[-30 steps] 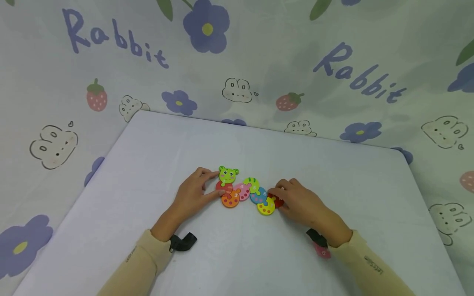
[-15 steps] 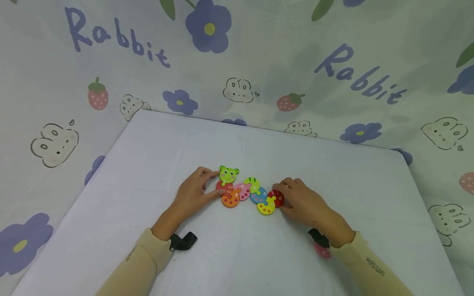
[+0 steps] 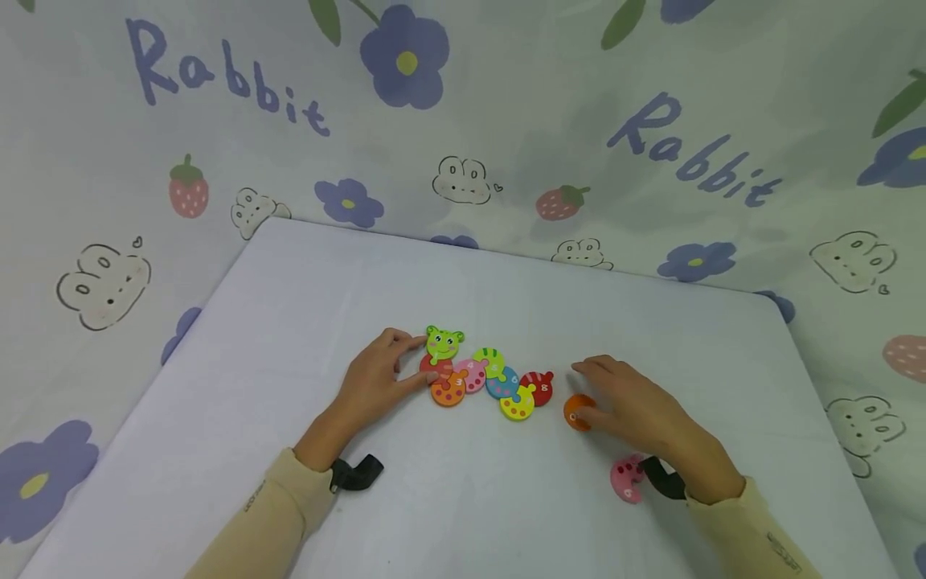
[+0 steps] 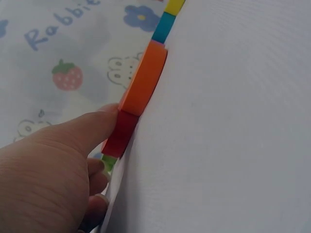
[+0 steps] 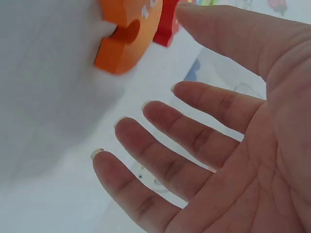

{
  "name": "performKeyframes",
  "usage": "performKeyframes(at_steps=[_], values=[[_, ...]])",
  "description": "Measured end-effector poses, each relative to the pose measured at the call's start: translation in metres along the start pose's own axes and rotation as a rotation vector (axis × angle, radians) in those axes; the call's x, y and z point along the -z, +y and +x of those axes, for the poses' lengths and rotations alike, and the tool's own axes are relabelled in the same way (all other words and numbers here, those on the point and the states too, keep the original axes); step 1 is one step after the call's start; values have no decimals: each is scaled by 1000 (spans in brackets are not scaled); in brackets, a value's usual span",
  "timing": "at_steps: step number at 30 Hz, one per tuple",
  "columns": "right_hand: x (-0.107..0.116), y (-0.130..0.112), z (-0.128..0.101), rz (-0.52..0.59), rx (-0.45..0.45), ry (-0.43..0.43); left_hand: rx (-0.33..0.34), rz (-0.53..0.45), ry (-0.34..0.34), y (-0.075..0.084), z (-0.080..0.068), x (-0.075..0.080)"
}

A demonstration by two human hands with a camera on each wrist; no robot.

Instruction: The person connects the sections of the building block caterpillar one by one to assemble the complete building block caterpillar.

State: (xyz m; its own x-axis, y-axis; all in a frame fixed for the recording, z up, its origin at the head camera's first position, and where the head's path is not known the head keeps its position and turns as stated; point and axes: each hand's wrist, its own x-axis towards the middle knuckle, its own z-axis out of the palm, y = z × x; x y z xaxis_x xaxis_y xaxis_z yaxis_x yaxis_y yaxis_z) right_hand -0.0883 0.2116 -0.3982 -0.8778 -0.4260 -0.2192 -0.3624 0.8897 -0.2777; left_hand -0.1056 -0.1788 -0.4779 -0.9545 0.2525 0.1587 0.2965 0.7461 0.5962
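Note:
A number puzzle shaped like a caterpillar lies on the white table in the head view. It begins with a green smiling head (image 3: 443,343) and a red piece (image 3: 427,368), then an orange piece marked 3 (image 3: 448,391). The chain ends in a dark red piece marked 8 (image 3: 537,389). My left hand (image 3: 376,378) holds the head end, thumb on the red piece and a fingertip at the head's left edge. My right hand (image 3: 633,406) has its fingers spread straight, thumb over a loose orange piece (image 3: 576,406) right of the chain.
A loose pink piece (image 3: 624,478) lies near the right wrist, beside the black wrist camera mount (image 3: 662,478). Another black mount (image 3: 358,473) sits at the left wrist. A cloth printed with rabbits and flowers (image 3: 506,88) hangs behind the table.
My right hand has left the dark red piece and moved right, towards me, to the loose orange piece. More of the pink piece shows. The left hand stays in place.

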Motion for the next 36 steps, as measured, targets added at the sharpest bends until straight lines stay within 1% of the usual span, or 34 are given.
performKeyframes(at_steps=[4, 7, 11, 13, 17, 22, 26, 27, 29, 31, 36], values=[[3, 3, -17, -4, -43, -19, 6, 1, -6, -1, 0, -1], [2, 3, -32, 11, -130, -83, 11, 7, -7, -2, -1, -2], [-7, 2, -51, 4, -229, -166, 25, 14, -11, -2, -3, -2], [-12, 2, -60, -21, -237, -178, 33, 13, -15, -2, -3, -2], [-19, 1, -73, -59, -227, -171, 38, 9, -22, -2, -1, -2], [-25, 2, -80, -107, -182, -158, 33, 17, -24, -3, 0, -3], [-29, 6, -80, -125, -140, -85, 30, 19, -21, -4, 0, -3], [-30, 7, -79, -121, -141, -70, 31, 20, -20, -4, 0, -3], [-32, 10, -76, -101, -154, -48, 31, 16, -18, -4, -1, -3], [-32, 11, -74, -71, -184, -44, 30, 15, -18, -3, -1, -2], [-26, 13, -70, 29, -283, -65, 23, 14, -21, 0, -1, -1]])
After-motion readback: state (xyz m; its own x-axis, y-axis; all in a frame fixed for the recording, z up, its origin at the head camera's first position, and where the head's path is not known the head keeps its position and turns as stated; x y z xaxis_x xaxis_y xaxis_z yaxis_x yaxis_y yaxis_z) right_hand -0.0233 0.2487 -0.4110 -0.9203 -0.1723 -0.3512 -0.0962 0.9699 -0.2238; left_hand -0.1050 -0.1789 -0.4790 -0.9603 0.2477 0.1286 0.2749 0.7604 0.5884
